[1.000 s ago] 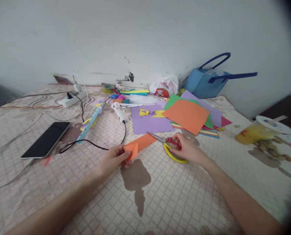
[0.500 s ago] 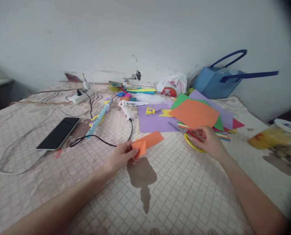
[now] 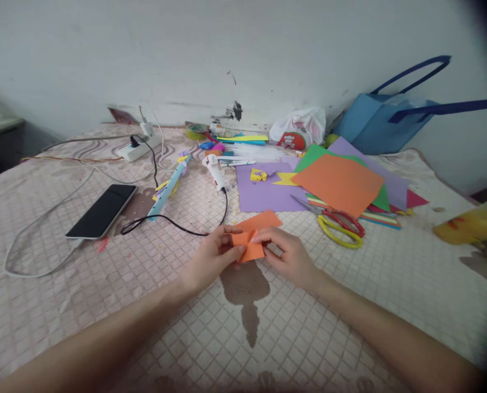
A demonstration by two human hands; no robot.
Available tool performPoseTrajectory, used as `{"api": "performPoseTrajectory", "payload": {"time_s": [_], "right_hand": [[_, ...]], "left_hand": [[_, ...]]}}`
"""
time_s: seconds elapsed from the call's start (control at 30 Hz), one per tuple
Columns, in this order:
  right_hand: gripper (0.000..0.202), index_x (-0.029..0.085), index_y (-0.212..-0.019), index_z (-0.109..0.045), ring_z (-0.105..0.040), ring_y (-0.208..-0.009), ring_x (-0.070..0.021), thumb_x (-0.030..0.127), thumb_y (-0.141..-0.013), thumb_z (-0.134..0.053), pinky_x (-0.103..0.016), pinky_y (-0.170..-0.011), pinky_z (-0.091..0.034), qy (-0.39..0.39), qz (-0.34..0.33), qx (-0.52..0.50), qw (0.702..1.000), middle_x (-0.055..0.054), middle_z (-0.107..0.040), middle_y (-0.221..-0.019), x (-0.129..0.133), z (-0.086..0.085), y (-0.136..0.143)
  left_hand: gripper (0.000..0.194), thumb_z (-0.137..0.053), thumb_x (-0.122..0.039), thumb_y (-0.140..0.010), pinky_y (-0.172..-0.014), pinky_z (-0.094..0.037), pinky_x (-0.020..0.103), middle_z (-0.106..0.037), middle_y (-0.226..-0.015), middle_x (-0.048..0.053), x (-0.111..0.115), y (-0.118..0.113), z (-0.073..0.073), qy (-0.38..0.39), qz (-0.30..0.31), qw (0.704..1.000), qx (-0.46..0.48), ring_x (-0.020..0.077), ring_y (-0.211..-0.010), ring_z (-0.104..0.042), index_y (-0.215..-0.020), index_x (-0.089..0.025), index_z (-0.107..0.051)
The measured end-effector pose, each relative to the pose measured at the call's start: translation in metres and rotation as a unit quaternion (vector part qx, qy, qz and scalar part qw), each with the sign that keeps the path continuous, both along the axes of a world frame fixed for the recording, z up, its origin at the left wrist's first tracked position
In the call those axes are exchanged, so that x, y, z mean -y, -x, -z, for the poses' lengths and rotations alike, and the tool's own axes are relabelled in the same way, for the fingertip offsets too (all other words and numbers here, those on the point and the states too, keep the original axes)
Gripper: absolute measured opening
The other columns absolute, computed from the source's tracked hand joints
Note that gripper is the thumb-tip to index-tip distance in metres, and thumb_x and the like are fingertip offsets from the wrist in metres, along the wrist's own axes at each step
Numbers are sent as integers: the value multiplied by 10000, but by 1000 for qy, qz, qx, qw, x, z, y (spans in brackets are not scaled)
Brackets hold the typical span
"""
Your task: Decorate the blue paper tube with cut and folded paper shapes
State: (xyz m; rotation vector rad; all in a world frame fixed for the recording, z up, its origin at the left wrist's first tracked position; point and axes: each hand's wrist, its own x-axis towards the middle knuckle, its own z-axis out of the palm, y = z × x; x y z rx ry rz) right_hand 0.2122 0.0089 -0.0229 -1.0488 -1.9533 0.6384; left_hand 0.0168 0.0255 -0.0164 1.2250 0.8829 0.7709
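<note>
Between both hands is a small folded orange paper piece [image 3: 251, 252]. My left hand [image 3: 214, 257] pinches its left side between thumb and fingers. On the right side, my right hand [image 3: 290, 255] grips it, thumb and index finger on its edge. A longer orange strip [image 3: 263, 219] lies just behind on the tablecloth. The scissors [image 3: 342, 225], with red and yellow handles, rest on the table right of my right hand, their blades pointing at the purple sheet [image 3: 263, 196].
A white glue gun [image 3: 214, 170] with a black cord lies behind the hands. The phone [image 3: 102, 212] and its cable are at left. Stacked coloured sheets [image 3: 339, 183], a blue bag [image 3: 386, 123] and a yellow package [image 3: 473, 224] are at right. A power strip [image 3: 141, 148] stands back left.
My right hand has let go of the scissors, moved left and taken hold of the small orange paper. That paper now shows more of its surface, and the view has shifted slightly.
</note>
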Motion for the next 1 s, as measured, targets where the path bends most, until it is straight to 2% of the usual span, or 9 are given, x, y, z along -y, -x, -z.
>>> {"api": "performPoseTrajectory", "payload": {"time_s": [0.1,0.17,0.27,0.37,0.57,0.8,1.0], "right_hand": [[252,254,-930,-608,-614,-856,-163,74,-796,-495,-316,-773,-487,30,39,-58,997,-12,-650,-920,2,4,-3],[221,247,-923,-607,-614,-859,-162,87,-799,-518,-318,-777,-489,57,56,-97,992,-18,-648,-935,3,6,-5],[199,243,-912,-612,-615,-865,-162,96,-792,-549,-313,-774,-490,89,67,-144,983,-19,-649,-941,6,7,-6],[202,244,-907,-621,-611,-875,-163,92,-786,-563,-310,-776,-485,108,64,-156,980,-17,-647,-938,8,8,-5],[136,250,-915,-610,-596,-839,-158,163,-810,-608,-304,-743,-480,106,56,-178,977,-16,-631,-908,15,6,0],[68,252,-857,-608,-576,-813,-157,192,-827,-611,-303,-714,-464,54,52,-176,982,-14,-616,-854,16,6,1],[34,244,-834,-602,-572,-795,-159,243,-821,-634,-306,-709,-470,75,65,-183,978,-16,-606,-832,17,3,3]], "left_hand": [[416,-505,-244,-865,-689,-513,273,-621,-876,9,5,0,-2,-56,-11,998,19,116,-700,-616,-1255,-218,-363],[418,-436,-168,-882,-775,-509,294,-619,-1002,35,8,1,-2,-140,-9,990,20,128,-824,-624,-1281,-249,-342],[362,-427,-72,-847,-829,-484,287,-612,-1075,51,10,1,0,-286,10,956,-55,137,-914,-600,-1164,-230,-498],[334,-477,-30,-789,-814,-475,273,-626,-1047,52,8,1,2,-351,7,928,-125,143,-914,-583,-1047,-206,-595],[279,-508,-19,-748,-758,-468,279,-642,-902,38,2,1,7,-353,-38,928,-113,145,-826,-577,-930,-194,-627],[217,-528,-54,-764,-781,-466,292,-640,-897,46,5,2,7,-337,-54,937,-76,161,-867,-588,-889,-200,-630],[36,-610,-174,-801,-777,-460,299,-637,-849,48,5,1,4,-322,-59,943,-63,168,-848,-589,-822,-195,-630]]}}
